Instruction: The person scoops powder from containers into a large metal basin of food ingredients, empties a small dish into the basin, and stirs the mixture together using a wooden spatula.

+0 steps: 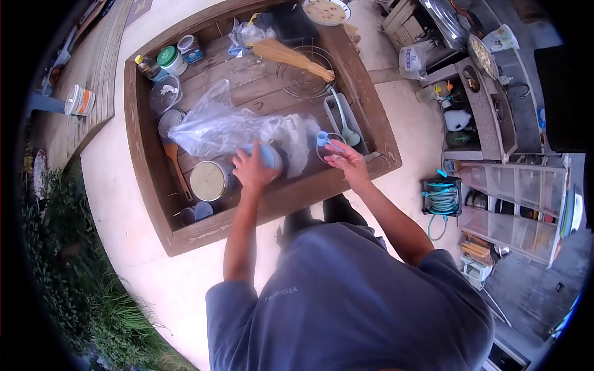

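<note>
My left hand (250, 168) lies over the near left side of a round tub with a light-blue top (270, 157), its fingers curved on the rim. The tub looks slightly blurred, and the hand hides part of it. Between the fingertips of my right hand (350, 163) is the handle of a small blue measuring scoop (323, 138). Around the scoop shows the rim of a clear round container (321, 153); whether they touch I cannot tell. Left of my left hand stands an uncovered round tub of pale contents (209, 181). Crumpled clear plastic bags (213, 127) lie just beyond.
The wooden table (141, 179) has a raised frame. A wooden spatula (177, 166) lies at left, near a green-lidded jar (171, 59). Dry noodle-like strands (291, 59) cross a glass bowl (303, 86). A pale-green ladle (349, 133) rests in a tray at right. A bowl of food (326, 11) sits on the far corner.
</note>
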Available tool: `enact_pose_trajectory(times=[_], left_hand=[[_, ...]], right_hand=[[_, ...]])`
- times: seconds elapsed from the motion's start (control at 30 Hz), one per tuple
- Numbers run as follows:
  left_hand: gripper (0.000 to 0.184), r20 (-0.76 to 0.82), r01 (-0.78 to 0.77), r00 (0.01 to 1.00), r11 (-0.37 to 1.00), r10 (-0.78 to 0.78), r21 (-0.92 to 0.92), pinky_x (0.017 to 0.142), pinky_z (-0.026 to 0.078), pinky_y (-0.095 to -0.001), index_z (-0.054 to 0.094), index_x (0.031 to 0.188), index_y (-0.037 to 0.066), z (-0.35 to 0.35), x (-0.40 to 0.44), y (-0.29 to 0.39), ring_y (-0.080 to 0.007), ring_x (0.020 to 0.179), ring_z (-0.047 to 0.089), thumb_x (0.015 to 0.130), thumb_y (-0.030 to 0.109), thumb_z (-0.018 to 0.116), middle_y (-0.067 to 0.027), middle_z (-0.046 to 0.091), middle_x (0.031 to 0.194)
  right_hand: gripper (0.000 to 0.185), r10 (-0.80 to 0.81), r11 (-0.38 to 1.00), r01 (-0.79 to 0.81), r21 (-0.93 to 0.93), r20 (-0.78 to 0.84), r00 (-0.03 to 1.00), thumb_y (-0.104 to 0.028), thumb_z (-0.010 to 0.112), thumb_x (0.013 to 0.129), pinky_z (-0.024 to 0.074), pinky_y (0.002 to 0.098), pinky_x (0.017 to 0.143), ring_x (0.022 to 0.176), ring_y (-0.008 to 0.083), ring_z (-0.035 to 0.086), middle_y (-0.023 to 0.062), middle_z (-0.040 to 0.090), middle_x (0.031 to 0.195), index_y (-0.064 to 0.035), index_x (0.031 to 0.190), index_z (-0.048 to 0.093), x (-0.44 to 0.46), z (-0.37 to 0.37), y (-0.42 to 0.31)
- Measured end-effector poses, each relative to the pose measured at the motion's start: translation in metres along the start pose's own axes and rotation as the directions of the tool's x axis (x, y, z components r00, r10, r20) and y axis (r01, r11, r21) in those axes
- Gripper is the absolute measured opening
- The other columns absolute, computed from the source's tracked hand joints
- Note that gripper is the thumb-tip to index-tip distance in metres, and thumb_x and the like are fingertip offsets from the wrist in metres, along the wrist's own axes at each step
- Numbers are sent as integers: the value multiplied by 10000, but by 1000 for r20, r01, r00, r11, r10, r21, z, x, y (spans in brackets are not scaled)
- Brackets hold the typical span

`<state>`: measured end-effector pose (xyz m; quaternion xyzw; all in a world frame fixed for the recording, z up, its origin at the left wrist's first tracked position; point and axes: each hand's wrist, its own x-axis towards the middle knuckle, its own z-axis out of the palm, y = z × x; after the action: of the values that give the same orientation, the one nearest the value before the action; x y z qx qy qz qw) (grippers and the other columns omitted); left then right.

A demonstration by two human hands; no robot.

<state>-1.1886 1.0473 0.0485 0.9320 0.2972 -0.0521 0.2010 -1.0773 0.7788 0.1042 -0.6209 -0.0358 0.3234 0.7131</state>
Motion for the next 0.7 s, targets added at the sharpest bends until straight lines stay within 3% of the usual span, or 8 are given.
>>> enact_pose_trajectory(times=[0.07, 0.13, 0.2, 0.27, 0.33, 0.43, 0.6, 0.7], left_hand=[[1129, 99, 149, 984, 988, -152, 35, 898, 461, -594, 310, 1509, 332, -49, -5, 30, -465, 1227, 428, 530, 368, 871, -226, 367, 1384], [1144, 36, 53, 998, 999, -53, 0, 932, 431, -610, 297, 1518, 347, -27, -2, 15, -469, 1266, 398, 530, 371, 875, -240, 347, 1423], [1155, 132, 190, 971, 979, -198, 72, 951, 411, -620, 288, 1523, 353, -37, -5, 34, -474, 1283, 382, 529, 376, 875, -247, 342, 1436], [1129, 92, 194, 975, 977, -202, 90, 961, 400, -619, 315, 1518, 350, -47, -11, 41, -478, 1286, 379, 529, 381, 859, -256, 358, 1429], [1103, -63, 36, 998, 994, -29, 103, 946, 416, -597, 338, 1510, 342, -25, 0, 11, -473, 1255, 401, 529, 370, 843, -246, 387, 1386], [1069, -146, -33, 988, 989, 54, 145, 920, 437, -564, 371, 1497, 326, -68, -11, 45, -460, 1198, 438, 528, 353, 821, -224, 435, 1306], [1042, -156, -186, 968, 979, 197, 87, 943, 415, -545, 395, 1487, 311, -126, -56, 176, -431, 1188, 437, 531, 333, 807, -205, 427, 1290], [1027, -116, -348, 930, 937, 349, 31, 958, 403, -544, 408, 1481, 306, -122, -85, 272, -412, 1204, 429, 533, 328, 800, -200, 405, 1313]], right_hand=[[474, -8, 998, 9, 60, -20, 1000, -16, 574, 951, 529, 277, 893, 1035, 184, 671, 123, 614, 1314, -61, 1416, 497, -15, -14, -7], [471, -12, 994, 16, 109, -30, 999, -22, 568, 951, 538, 278, 884, 1023, 186, 676, 126, 627, 1299, -63, 1415, 500, -20, -25, -6], [465, 1, 994, 2, 106, -34, 999, -28, 566, 952, 543, 282, 880, 1017, 189, 679, 125, 629, 1295, -63, 1412, 504, -21, -34, -8], [462, -25, 992, 27, 121, -11, 1000, -29, 565, 953, 545, 283, 880, 1016, 190, 679, 127, 628, 1296, -62, 1410, 506, -25, -47, -13], [459, -44, 989, 42, 140, 7, 999, -29, 565, 953, 546, 285, 883, 1014, 191, 679, 129, 626, 1298, -59, 1407, 508, -30, -63, -22], [449, -84, 985, 83, 150, 1, 996, -23, 561, 958, 552, 292, 887, 1022, 200, 682, 132, 620, 1309, -58, 1403, 510, -40, -99, -37], [459, -116, 983, 118, 143, -23, 993, -43, 577, 970, 548, 296, 909, 1068, 206, 670, 110, 617, 1321, -72, 1421, 492, -61, -153, -61], [567, -170, 976, 166, 141, 19, 985, -81, 629, 957, 499, 318, 975, 1173, 203, 604, 110, 526, 1422, -94, 1482, 414, -76, -178, -77]])
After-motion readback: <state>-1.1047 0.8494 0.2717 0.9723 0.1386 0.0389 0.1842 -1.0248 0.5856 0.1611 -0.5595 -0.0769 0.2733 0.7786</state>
